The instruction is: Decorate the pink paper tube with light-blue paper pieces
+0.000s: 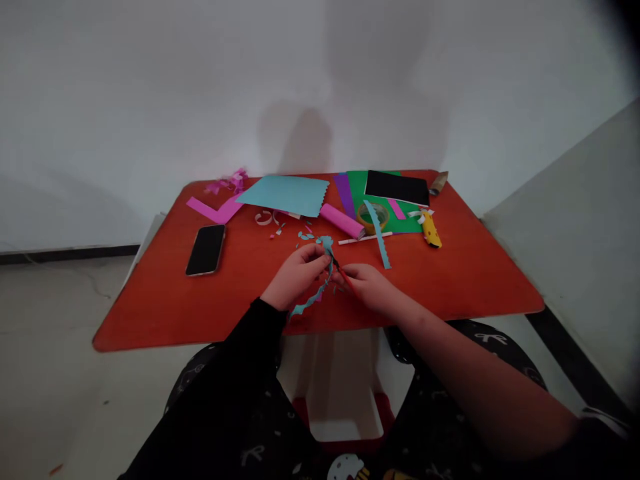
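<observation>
the orange-red painted tabletop point(465, 280) carries most of the colour. at its far edge lies a pale sky-blue paper sheet point(283, 195), beside a magenta paper strip point(216, 211) and a rolled pink paper tube point(342, 221). further along are a purple paper sheet point(344, 192), a bright green paper sheet point(406, 223) and a matt black rectangular card point(397, 187). near the tabletop's right edge sits a yellow cutter point(431, 231) with dark markings. at its near middle hangs a wavy sky-blue paper strip point(311, 300), close to a slim red-handled tool point(349, 278). a black sleeve point(253, 353) is plain; black trousers point(500, 353) bear white squiggles.
</observation>
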